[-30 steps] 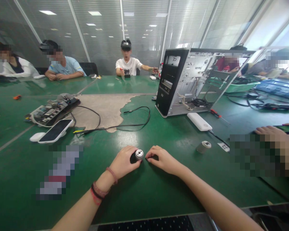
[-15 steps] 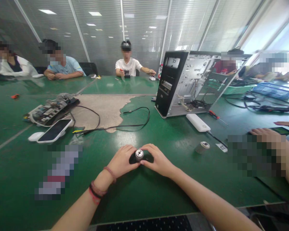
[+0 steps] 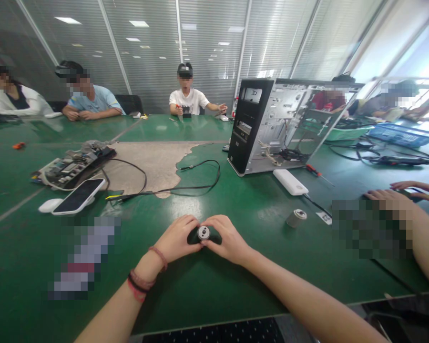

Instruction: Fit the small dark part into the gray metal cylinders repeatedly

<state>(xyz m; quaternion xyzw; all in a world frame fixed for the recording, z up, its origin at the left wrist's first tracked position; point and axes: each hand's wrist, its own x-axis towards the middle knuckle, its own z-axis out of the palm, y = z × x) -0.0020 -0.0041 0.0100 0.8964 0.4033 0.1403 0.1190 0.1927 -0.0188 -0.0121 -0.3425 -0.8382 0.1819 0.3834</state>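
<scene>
Between the fingertips of both hands is a small silver cylindrical motor [image 3: 203, 232], its round end with a dark centre and small holes tilted toward me. My left hand [image 3: 178, 236] closes on it from the left, fingers curved and thumb low. From the right, my right hand [image 3: 230, 239] pinches it the same way, so the fingertips of the two hands nearly meet. The motor's lower part is partly hidden by the thumbs. A second similar motor [image 3: 296, 218] lies by itself on the green table [image 3: 257, 219], to the right of my right hand.
Ahead right stands an opened computer case [image 3: 252, 126], with a white power bank [image 3: 290, 182] and screwdriver [image 3: 319, 174] near it. A phone [image 3: 79, 196], black cable [image 3: 200, 188] and circuit assembly [image 3: 73, 164] lie left. A neighbour's hand [image 3: 389, 202] is at right; other people sit opposite.
The motor in my hands has tipped so that its round end faces me more. My view has shifted slightly. At the right, the neighbour's hands have moved a little.
</scene>
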